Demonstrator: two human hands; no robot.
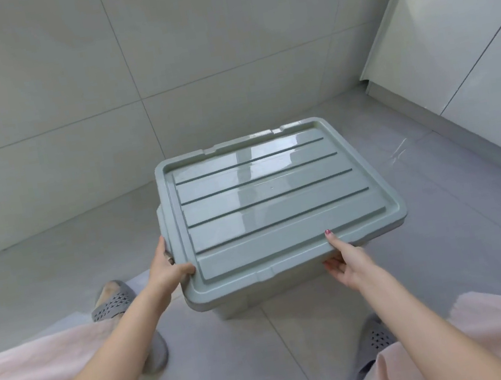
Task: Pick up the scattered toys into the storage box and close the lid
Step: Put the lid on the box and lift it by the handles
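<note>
Bright, even daylight throughout, soft and cool, with a faint green-grey cast. Strongest glare on the glossy lid (272, 193): pale vertical streaks of reflection across the far half and centre, as from a window or light beyond the top of view. Fainter sheen on the floor tiles (424, 195), with a small bright smear to the right of the box. Shadows weak and diffuse: a soft dark patch under the near edge of the box (244, 302), little else. Wide-angle distortion plain: tile seams and the cabinet (462, 24) edge bowed and leaning toward the corners. Centre sharp; pink fabric (25, 373) at the bottom corners soft and slightly blurred. Mild compression haze overall.
</note>
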